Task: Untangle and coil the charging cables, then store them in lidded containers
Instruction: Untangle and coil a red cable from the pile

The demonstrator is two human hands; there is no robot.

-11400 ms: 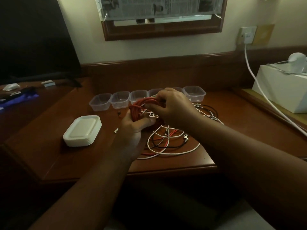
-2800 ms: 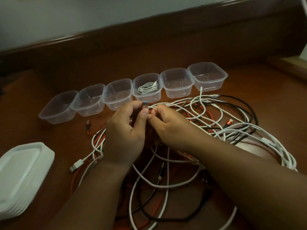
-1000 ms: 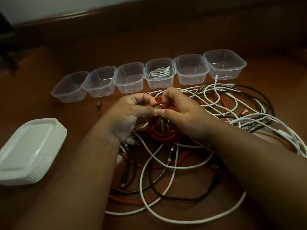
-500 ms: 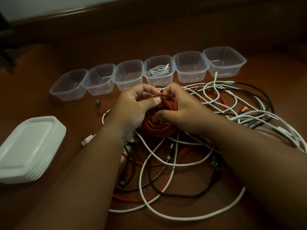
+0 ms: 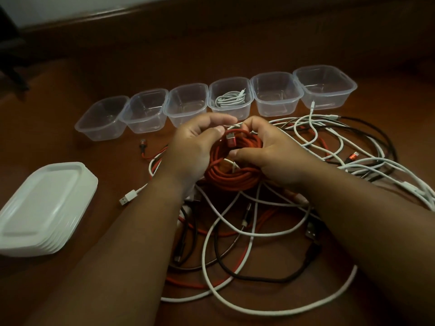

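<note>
**Two hands on one red coil**

Both my hands are wrapped around the coiled red cable [image 5: 231, 175], which sits above the middle of the tangle on the brown wooden table [image 5: 235, 55]. My left hand [image 5: 190, 151] curls over the coil's left side, thumb pressed near the red-and-silver USB plug [image 5: 230, 140] that pokes up at the top of the loops. My right hand [image 5: 270, 156] curls around the right side, thumb lying across the loops, so both grips are closed on this cable. It is thick, braided-looking and wound into several tight rings.

Under and around the coil lies a mess of loose cables [image 5: 235, 243]: white, black and red ones crossing each other, spreading toward me and off to the right. A white USB plug [image 5: 127, 198] lies free on the left, and a small red connector [image 5: 142, 147] sits near the tubs.

Behind my hands stands a row of six clear plastic containers [image 5: 146, 114], touching side by side. The fourth from the left [image 5: 231, 96] holds a coiled white cable [image 5: 230, 98]; the others hold nothing I can see. A stack of white lids [image 5: 44, 208] rests on the table at far left, well apart from the tangle.

My forearms hide part of the heap, and white strands pass between my hands and the row of tubs.
</note>
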